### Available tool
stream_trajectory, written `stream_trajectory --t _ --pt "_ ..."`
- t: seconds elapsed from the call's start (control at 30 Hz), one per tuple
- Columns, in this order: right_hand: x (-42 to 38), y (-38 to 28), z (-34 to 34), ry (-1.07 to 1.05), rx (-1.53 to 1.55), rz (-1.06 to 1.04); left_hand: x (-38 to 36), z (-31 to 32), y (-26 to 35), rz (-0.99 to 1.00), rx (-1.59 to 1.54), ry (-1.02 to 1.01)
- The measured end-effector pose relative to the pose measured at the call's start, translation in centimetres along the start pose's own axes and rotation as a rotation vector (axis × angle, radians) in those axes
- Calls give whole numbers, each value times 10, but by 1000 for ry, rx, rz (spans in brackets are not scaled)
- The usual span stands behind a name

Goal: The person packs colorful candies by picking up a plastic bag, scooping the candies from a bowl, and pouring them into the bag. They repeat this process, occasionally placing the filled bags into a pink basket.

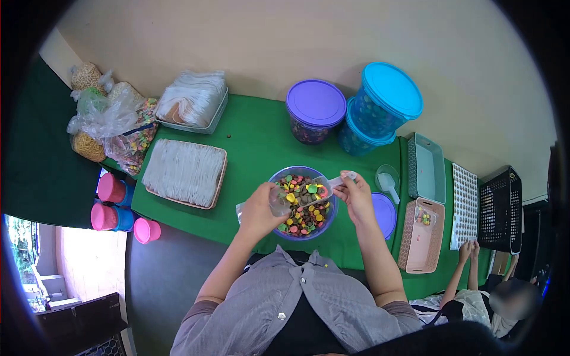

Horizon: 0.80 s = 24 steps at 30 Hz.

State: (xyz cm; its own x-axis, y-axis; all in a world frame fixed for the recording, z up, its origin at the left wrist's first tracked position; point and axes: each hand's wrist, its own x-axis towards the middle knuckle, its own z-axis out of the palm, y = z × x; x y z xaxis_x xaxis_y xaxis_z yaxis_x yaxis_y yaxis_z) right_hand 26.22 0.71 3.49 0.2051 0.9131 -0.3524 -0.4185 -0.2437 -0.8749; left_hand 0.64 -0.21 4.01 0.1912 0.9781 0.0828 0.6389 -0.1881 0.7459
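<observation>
My left hand (261, 210) is closed around a clear plastic bag (278, 200), its mouth over the left side of the bowl and a shiny end showing behind my wrist. In my right hand (355, 196) is the handle of a clear scoop (323, 193), tilted toward the bag's mouth and loaded with colourful candies. Under both hands stands a round bowl (336, 215) of mixed brown, yellow, pink and green candies (300, 222). Just right of the bowl lies a purple lid (384, 216).
Two trays of stacked clear bags (184, 172) stand left; lidded tubs (316, 107) stand at the back. A small dish with a white scoop (389, 184), a pink basket (421, 243) and a teal basket (427, 166) are right. Another person's hands (469, 249) touch a dotted sheet (464, 207).
</observation>
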Motion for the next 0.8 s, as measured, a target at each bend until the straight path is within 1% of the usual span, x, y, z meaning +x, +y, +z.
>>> stream_trajectory --t 0.07,0.13,0.27,0.33,0.4,0.8 --pt "-10 -10 8 -8 -5 -42 1 5 8 14 7 -51" --pt "-18 -15 14 -44 -74 -135 2 13 12 52 1 -46" --pt "-32 -17 29 -75 -142 -204 3 23 20 131 26 -71" --pt "-34 -18 29 -87 -168 -295 2 24 23 152 37 -52" --pt "-34 -18 28 -85 -171 -306 2 25 25 174 49 -37" --pt "-37 -16 28 -88 -169 -328 -1 24 27 152 -6 -15"
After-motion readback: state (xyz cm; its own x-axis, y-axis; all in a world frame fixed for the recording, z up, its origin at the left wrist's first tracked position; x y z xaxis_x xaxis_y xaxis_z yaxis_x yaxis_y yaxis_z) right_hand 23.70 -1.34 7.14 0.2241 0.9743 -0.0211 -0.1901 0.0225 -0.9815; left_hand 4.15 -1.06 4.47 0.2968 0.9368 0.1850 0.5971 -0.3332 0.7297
